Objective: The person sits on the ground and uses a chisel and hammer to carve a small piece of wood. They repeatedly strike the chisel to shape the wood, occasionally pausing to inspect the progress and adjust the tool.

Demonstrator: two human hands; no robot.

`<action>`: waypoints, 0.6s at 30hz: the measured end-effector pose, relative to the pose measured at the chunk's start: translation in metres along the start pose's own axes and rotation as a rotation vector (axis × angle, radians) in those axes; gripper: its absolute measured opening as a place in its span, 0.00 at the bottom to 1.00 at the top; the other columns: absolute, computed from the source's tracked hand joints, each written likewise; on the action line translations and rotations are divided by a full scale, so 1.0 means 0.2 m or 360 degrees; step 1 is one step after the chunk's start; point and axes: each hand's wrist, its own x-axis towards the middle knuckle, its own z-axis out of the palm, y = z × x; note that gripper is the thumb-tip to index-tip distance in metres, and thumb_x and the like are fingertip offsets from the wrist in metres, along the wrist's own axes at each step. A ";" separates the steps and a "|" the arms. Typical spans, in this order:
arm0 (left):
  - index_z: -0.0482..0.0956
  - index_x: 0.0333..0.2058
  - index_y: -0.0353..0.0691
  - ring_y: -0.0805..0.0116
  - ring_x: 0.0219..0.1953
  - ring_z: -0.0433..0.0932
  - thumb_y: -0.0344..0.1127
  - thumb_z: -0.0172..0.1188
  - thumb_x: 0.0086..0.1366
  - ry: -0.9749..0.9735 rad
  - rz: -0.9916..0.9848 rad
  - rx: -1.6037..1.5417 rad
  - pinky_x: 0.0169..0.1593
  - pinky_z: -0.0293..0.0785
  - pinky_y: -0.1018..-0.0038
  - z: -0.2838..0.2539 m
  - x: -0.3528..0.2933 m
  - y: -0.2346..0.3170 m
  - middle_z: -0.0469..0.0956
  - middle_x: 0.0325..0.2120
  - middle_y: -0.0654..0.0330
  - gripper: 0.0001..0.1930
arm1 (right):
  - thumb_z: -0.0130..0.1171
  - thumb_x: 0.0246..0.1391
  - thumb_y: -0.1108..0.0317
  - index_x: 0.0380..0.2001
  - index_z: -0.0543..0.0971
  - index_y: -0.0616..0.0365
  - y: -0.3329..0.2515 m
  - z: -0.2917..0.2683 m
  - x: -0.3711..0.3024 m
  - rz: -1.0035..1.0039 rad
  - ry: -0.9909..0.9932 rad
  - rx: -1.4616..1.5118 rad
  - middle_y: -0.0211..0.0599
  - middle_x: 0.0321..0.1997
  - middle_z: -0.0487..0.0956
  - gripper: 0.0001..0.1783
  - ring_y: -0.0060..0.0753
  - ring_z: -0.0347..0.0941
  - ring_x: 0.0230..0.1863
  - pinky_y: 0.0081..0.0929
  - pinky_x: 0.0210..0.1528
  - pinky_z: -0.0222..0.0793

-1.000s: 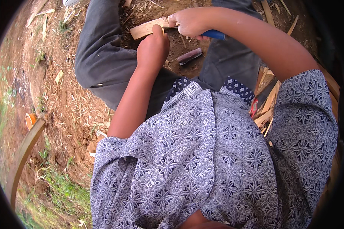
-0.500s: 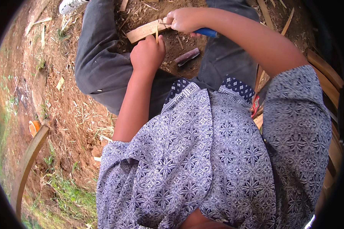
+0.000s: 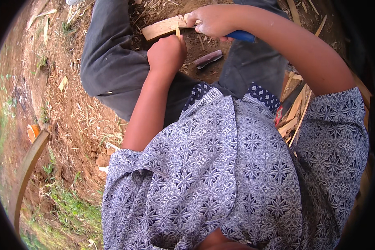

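Note:
My left hand (image 3: 167, 53) is closed in a fist around a thin wooden stick (image 3: 178, 32), whose pale tip pokes up past the fingers. Just beyond it lies a pale squared wood block (image 3: 163, 28) on the ground between my legs. My right hand (image 3: 214, 21), at the block's right end, grips a blue-handled tool (image 3: 242, 36). The handle points back toward my right forearm; the tool's working end is mostly hidden by my fingers. Below the hands a short dark-reddish, rounded piece (image 3: 208, 59) rests on the soil.
My bent legs in grey trousers (image 3: 108, 54) frame the work spot. Wood strips (image 3: 293, 112) and a red-marked tool (image 3: 279, 114) lie by my right hip. At the left are a curved wooden bar (image 3: 28, 175) and an orange object (image 3: 32, 132). Shavings litter the soil.
The right hand and its blue-handled tool have shifted slightly right. The left hand, stick and block also appear a little farther right, partly because the whole view has moved.

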 end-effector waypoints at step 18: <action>0.85 0.32 0.37 0.43 0.34 0.84 0.49 0.48 0.71 -0.0170 -0.0077 -0.0083 0.41 0.79 0.51 -0.06 -0.01 0.04 0.83 0.29 0.43 0.23 | 0.43 0.61 0.73 0.61 0.67 0.60 -0.04 0.04 0.10 0.0033 0.0008 0.0068 0.42 0.22 0.73 0.24 0.33 0.72 0.15 0.37 0.16 0.72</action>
